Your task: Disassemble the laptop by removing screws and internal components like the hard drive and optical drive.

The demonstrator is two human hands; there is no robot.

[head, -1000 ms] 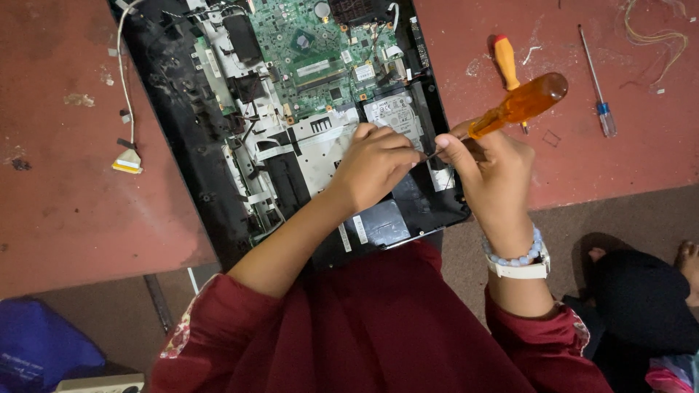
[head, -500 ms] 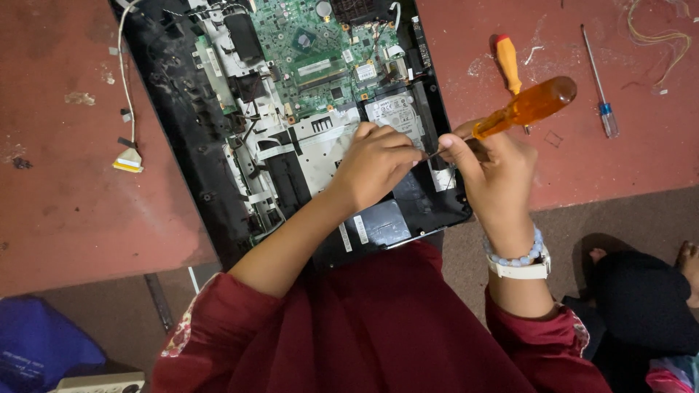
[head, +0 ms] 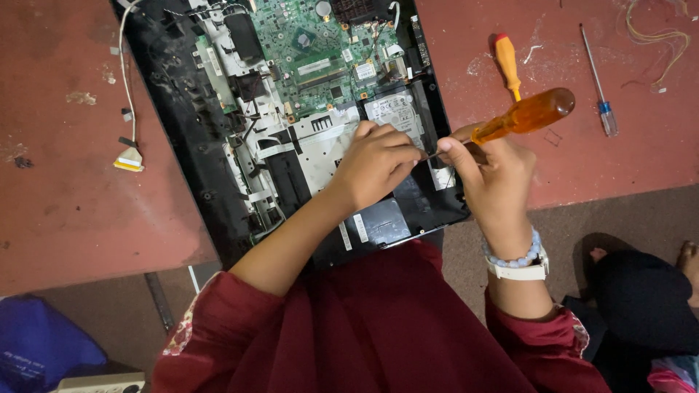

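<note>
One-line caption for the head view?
Right hand holds orange screwdriver over opened laptop; left hand steadies its tip.

Dark maroon garment fills the bottom of the frame, its sleeves pushed up above the elbows, a patterned floral trim showing at both cuffs. Both hands, left hand (head: 375,164) and right hand (head: 495,182), are bare. On the right wrist: a pale bead bracelet (head: 513,258) beside a white watch strap (head: 518,272).
</note>
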